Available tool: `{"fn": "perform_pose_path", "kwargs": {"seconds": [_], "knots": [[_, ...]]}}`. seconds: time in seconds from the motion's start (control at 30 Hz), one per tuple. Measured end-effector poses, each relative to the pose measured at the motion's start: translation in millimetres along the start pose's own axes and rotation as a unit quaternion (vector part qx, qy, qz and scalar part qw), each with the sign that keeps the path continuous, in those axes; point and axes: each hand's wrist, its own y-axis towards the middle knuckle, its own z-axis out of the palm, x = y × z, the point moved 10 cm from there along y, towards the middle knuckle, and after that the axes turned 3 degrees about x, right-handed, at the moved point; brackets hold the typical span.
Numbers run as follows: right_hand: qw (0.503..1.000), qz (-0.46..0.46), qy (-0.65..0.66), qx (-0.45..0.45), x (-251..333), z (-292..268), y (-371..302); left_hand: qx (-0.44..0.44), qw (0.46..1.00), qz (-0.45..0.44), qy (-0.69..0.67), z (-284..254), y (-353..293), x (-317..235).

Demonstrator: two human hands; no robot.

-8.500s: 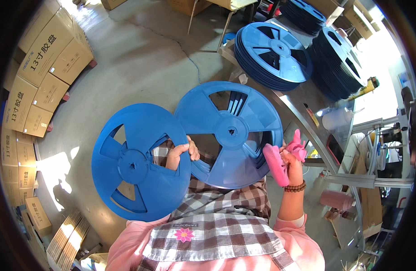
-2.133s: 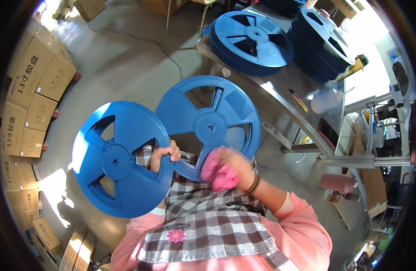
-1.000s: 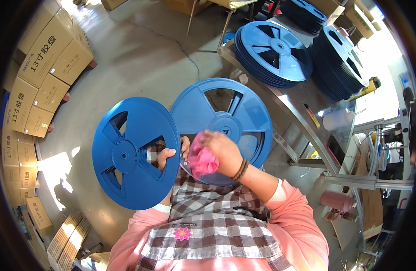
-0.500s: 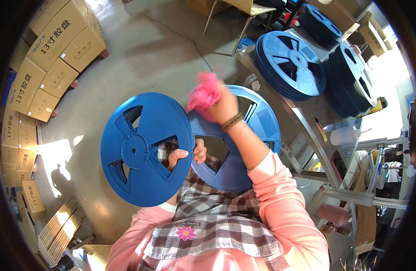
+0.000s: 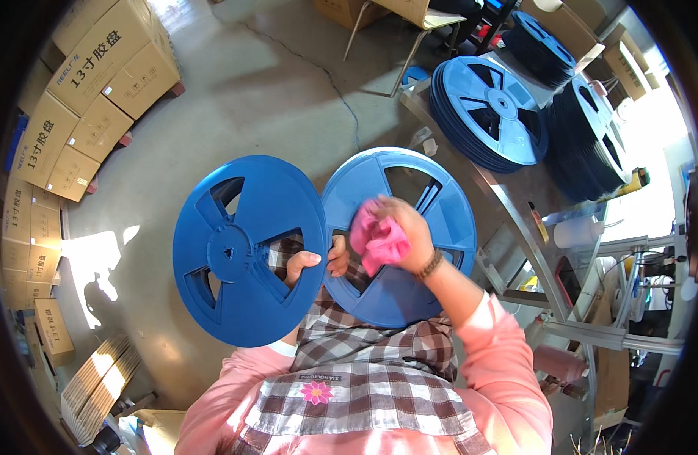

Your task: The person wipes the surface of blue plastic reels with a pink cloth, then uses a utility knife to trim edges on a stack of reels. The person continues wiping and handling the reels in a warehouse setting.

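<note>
Two round blue plastic reel discs with wide cut-out windows stand side by side before my chest. My left hand is closed where their rims meet, its thumb showing through a window of the left disc and its fingertips at the inner edge of the right disc. A crumpled pink cloth is bunched in my right hand, which is slightly blurred. The cloth lies over the middle of the right disc and hides its hub; whether it presses on the surface I cannot tell.
At the right, a metal-edged table bears a stack of blue reel discs, two more stacks behind it and a white squeeze bottle. Cardboard cartons are piled at the left. A chair stands at the back.
My right hand with the pink cloth has come down and to the right, from the right disc's upper left edge to its middle. Both discs have shifted slightly right.
</note>
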Motion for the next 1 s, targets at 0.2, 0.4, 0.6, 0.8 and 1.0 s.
{"fn": "perform_pose_path", "kwargs": {"seconds": [0.2, 0.4, 0.6, 0.8, 1.0], "knots": [[0.959, 0.264, -0.097, -0.047, -111.8, -3.8, 87.1, -0.05, 0.998, -0.011, 0.034, -7.0, -2.6, 1.7], [0.996, -0.06, -0.061, 0.025, 22.2, 48.2, 69.0, -0.051, 0.998, 0.029, -0.026, 2.5, -5.9, -3.0], [0.974, 0.06, -0.206, 0.069, -58.2, 6.9, 84.3, -0.006, 1.0, 0.005, -0.006, 6.5, -1.3, -0.2], [0.924, 0.245, -0.152, -0.253, -110.4, -165.5, -30.9, -0.036, 0.997, 0.06, -0.044, 3.2, -4.3, -5.0], [0.674, 0.508, 0.475, -0.247, -127.8, -134.5, -227.0, -0.03, 0.996, 0.053, -0.063, -5.2, 8.0, 3.4]]}}
